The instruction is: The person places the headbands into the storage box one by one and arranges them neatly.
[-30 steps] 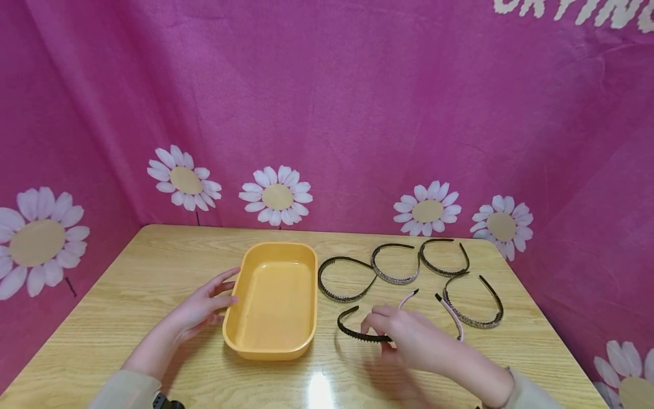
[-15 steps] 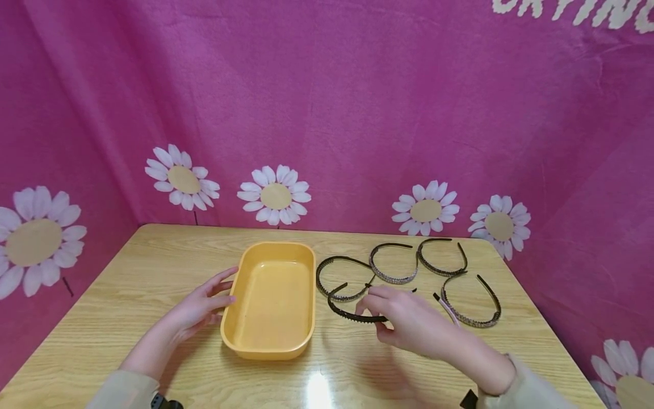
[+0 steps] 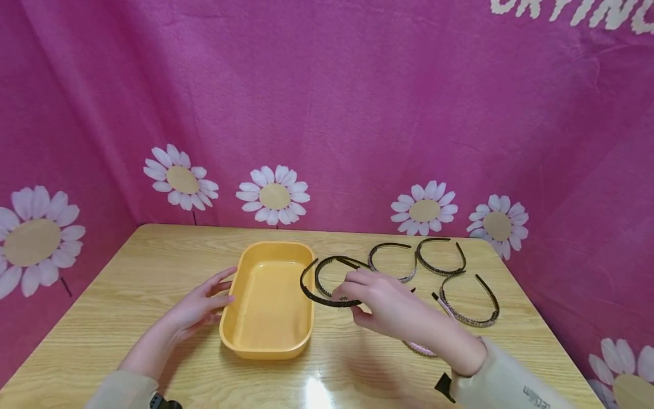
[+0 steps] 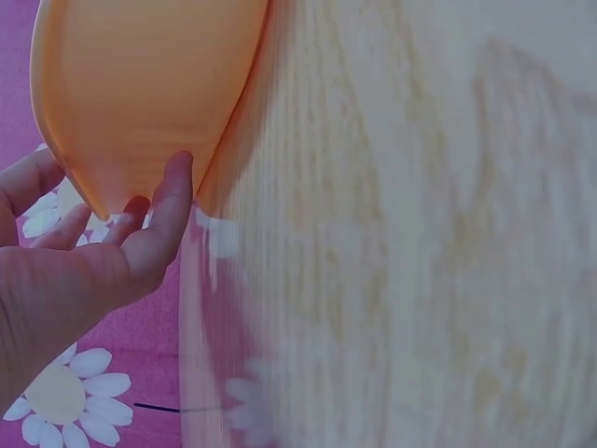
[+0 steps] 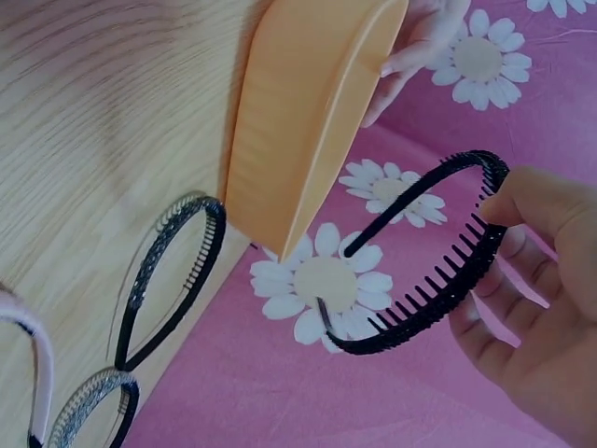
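Observation:
My right hand (image 3: 385,301) pinches a black toothed headband (image 3: 329,303) between thumb and fingers, raised above the table. The headband's left end hangs over the right rim of a yellow rectangular tray (image 3: 268,309). In the right wrist view the held headband (image 5: 424,322) shows a row of comb teeth along its inner side. My left hand (image 3: 201,307) rests its spread fingertips against the tray's left side. In the left wrist view, the fingers (image 4: 171,210) touch the outer wall of the tray (image 4: 149,84) without curling round it.
Several headbands lie on the wooden table (image 3: 168,267) at the right: a dark one (image 3: 319,275) beside the tray, one with greyish beads (image 3: 371,262), two more dark-banded ones (image 3: 443,271) and a pink one (image 3: 423,349) partly under my right arm. A magenta daisy-print cloth (image 3: 332,113) hangs behind.
My right hand has carried the black headband leftward and slightly away from me, from the table's right side to the tray's right rim. The left hand and tray stay in place.

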Motion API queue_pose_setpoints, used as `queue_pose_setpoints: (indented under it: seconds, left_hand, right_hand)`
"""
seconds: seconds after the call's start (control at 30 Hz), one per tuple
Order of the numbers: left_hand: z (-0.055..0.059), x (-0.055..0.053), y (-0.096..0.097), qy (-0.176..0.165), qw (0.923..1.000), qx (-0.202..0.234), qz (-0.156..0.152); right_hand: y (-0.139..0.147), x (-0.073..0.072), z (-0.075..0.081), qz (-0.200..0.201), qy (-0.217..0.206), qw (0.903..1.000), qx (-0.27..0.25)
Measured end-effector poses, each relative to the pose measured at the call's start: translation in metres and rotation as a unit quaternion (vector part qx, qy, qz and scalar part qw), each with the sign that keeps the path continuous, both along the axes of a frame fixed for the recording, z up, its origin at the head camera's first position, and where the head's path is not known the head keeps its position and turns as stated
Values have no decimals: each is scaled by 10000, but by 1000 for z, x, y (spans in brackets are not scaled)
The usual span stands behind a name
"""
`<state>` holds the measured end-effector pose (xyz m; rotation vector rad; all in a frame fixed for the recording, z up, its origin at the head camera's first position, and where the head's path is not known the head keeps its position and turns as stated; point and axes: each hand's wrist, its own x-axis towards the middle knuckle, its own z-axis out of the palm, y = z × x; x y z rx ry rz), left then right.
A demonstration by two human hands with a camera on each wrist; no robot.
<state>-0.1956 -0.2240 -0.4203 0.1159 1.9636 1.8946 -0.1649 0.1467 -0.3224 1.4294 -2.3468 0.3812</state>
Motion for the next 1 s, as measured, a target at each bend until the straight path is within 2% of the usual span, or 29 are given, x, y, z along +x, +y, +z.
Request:
queue_pose_setpoints:
  seconds: [0.23, 0.6, 0.83, 1.0]
  left_hand:
    - [-1, 0, -1, 21, 10000, 79, -33]
    - [-4, -8, -1, 465, 9989, -36, -79]
    - [-3, -13, -3, 496, 9978, -432, 23]
    - [-3, -16, -3, 449, 9987, -224, -106]
  right_hand:
    - [-20, -9, -2, 450, 299, 9982, -271]
    - [-49, -24, -16, 725, 452, 9955, -422]
    - [-64, -31, -32, 835, 110, 9951, -516]
    - [-69, -33, -45, 900, -87, 9947, -497]
